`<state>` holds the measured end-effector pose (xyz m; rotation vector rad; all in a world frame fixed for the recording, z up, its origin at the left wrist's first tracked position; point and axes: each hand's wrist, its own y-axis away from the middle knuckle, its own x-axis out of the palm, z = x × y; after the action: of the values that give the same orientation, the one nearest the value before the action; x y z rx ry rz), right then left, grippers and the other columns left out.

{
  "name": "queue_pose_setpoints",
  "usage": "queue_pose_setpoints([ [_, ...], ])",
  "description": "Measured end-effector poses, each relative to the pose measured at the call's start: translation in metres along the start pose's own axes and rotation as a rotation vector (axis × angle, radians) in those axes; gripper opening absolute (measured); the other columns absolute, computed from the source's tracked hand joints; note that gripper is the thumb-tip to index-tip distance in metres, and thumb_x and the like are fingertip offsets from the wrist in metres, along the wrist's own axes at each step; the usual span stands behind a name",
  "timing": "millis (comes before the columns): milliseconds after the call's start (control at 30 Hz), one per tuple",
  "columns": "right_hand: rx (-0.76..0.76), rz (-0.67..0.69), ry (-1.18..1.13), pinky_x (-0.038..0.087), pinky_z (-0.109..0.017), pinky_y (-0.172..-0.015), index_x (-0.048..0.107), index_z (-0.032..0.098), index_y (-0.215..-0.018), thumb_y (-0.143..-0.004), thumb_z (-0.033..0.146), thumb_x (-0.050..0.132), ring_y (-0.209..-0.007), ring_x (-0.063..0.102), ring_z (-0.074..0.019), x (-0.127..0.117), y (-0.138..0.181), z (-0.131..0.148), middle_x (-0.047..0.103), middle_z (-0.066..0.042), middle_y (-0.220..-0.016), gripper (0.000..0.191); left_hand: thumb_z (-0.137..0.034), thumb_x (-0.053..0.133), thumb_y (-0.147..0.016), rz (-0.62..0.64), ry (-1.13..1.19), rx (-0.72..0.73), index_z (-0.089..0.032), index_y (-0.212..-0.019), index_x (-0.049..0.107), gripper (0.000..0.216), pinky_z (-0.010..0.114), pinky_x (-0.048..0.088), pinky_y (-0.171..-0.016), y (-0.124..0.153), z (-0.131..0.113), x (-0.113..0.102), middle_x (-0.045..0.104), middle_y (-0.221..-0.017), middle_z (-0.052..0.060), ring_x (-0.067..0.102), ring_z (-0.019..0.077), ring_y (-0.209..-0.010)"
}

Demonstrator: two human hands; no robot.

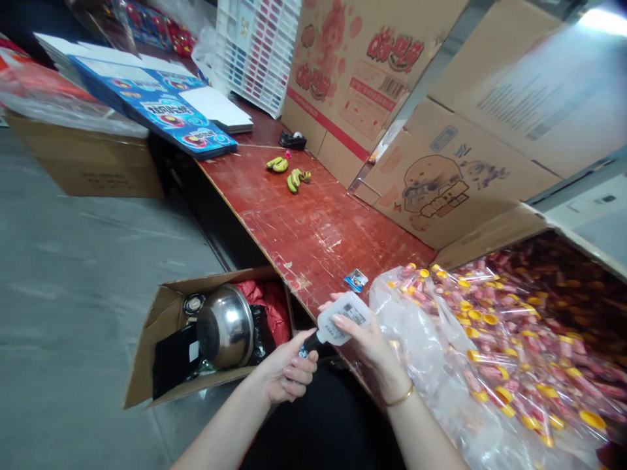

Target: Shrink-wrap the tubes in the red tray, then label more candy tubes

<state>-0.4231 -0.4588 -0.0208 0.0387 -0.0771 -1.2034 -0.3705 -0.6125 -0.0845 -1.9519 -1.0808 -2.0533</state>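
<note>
My right hand point(368, 339) grips a small translucent white bottle point(343, 318) with a printed label, held just off the near edge of the red wooden table point(304, 222). My left hand point(287, 373) is closed round the bottle's dark cap end point(309, 343). Both hands hover between the table edge and an open cardboard box on the floor point(147, 356). Right of my hands lies a clear plastic bag point(490, 365) full of pink-wrapped candies with yellow caps.
A small blue wrapper point(356, 280) lies on the table near the bag. Yellow banana-shaped toys point(289, 173) and a tape dispenser point(292, 140) sit farther back. Printed cartons point(431, 176) line the right side. Blue flat boxes point(161, 108) are stacked at the far left. The floor box holds a steel bowl point(228, 326).
</note>
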Motion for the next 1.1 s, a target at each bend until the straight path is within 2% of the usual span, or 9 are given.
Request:
queue_pose_setpoints([
  [100,0.042,-0.037,-0.062,0.054,-0.034,-0.072,0.066,0.020,-0.102,-0.067,0.031,0.077,-0.081,0.068,-0.0221,-0.001,0.002,-0.001,0.074,-0.006,-0.093,0.038,-0.056,0.045,-0.088,-0.057,-0.066,0.061,-0.012,-0.060,0.054,0.053,0.013,0.005,-0.029,-0.002,0.009,0.001,0.032,-0.038,-0.009,0.016,-0.0004,-0.027],
  [233,0.051,-0.145,-0.121,0.054,-0.032,-0.066,0.064,0.020,-0.102,-0.065,0.031,0.079,-0.076,0.068,-0.0210,-0.004,0.001,-0.001,0.074,-0.006,-0.090,0.041,-0.060,0.058,-0.077,-0.218,-0.141,0.418,-0.012,-0.088,0.060,0.049,0.014,0.015,-0.032,-0.005,0.022,0.008,0.062,-0.061,0.002,0.035,0.0019,-0.035],
  [300,0.055,-0.176,-0.127,0.053,-0.031,-0.064,0.064,0.020,-0.101,-0.065,0.031,0.079,-0.074,0.067,-0.0203,-0.006,0.000,-0.001,0.075,-0.006,-0.090,0.041,-0.058,0.059,-0.078,-0.280,-0.236,0.605,-0.012,-0.096,0.060,0.049,0.016,0.019,-0.034,-0.007,0.026,0.011,0.067,-0.071,0.005,0.040,0.0040,-0.039],
  [400,0.053,-0.211,-0.147,0.053,-0.030,-0.064,0.064,0.020,-0.100,-0.065,0.030,0.079,-0.073,0.067,-0.0197,-0.005,-0.002,-0.002,0.075,-0.006,-0.090,0.040,-0.051,0.067,-0.074,-0.328,-0.345,0.749,-0.012,-0.102,0.061,0.049,0.019,0.022,-0.035,-0.008,0.028,0.014,0.069,-0.076,0.006,0.043,0.0062,-0.042],
  [500,0.055,-0.216,-0.165,0.052,-0.030,-0.063,0.064,0.020,-0.100,-0.065,0.029,0.079,-0.074,0.067,-0.0199,-0.002,-0.002,-0.004,0.075,-0.006,-0.091,0.040,-0.049,0.070,-0.071,-0.332,-0.320,0.739,-0.011,-0.085,0.064,0.041,0.018,0.020,-0.036,-0.008,0.027,0.015,0.062,-0.062,0.001,0.039,0.0056,-0.043],
  [600,0.052,-0.208,-0.159,0.053,-0.032,-0.066,0.063,0.020,-0.103,-0.066,0.030,0.079,-0.079,0.068,-0.0216,0.000,-0.001,-0.008,0.075,-0.007,-0.093,0.042,-0.051,0.065,-0.076,-0.296,-0.244,0.629,-0.013,-0.066,0.055,0.040,0.015,0.016,-0.036,-0.005,0.022,0.011,0.052,-0.054,-0.002,0.034,0.0033,-0.042],
  [800,0.011,-0.158,-0.157,0.053,-0.032,-0.071,0.063,0.020,-0.106,-0.066,0.029,0.078,-0.079,0.068,-0.0201,-0.004,-0.002,-0.005,0.075,-0.006,-0.093,0.043,-0.036,0.054,-0.088,-0.154,-0.131,0.316,-0.008,-0.083,0.057,0.028,0.013,0.011,-0.034,0.004,0.011,-0.001,0.038,-0.059,-0.006,0.025,0.0005,-0.039],
  [900,-0.007,-0.251,-0.208,0.053,-0.031,-0.071,0.062,0.020,-0.108,-0.066,0.028,0.078,-0.078,0.069,-0.0191,-0.007,-0.014,-0.004,0.075,-0.005,-0.088,0.046,-0.035,0.048,-0.092,-0.172,-0.132,0.386,-0.012,-0.081,0.052,0.026,0.011,0.012,-0.035,0.004,0.016,-0.005,0.044,-0.064,-0.004,0.028,0.0005,-0.041],
  [1100,-0.031,-0.528,-0.271,0.053,-0.027,-0.067,0.063,0.018,-0.093,-0.062,0.032,0.079,-0.075,0.068,-0.0169,-0.009,-0.047,-0.021,0.073,-0.001,-0.083,0.037,-0.036,0.062,-0.084,-0.275,-0.225,0.662,-0.014,-0.087,0.051,0.024,0.011,0.019,-0.037,0.002,0.020,-0.008,0.056,-0.076,0.001,0.034,0.0016,-0.048],
])
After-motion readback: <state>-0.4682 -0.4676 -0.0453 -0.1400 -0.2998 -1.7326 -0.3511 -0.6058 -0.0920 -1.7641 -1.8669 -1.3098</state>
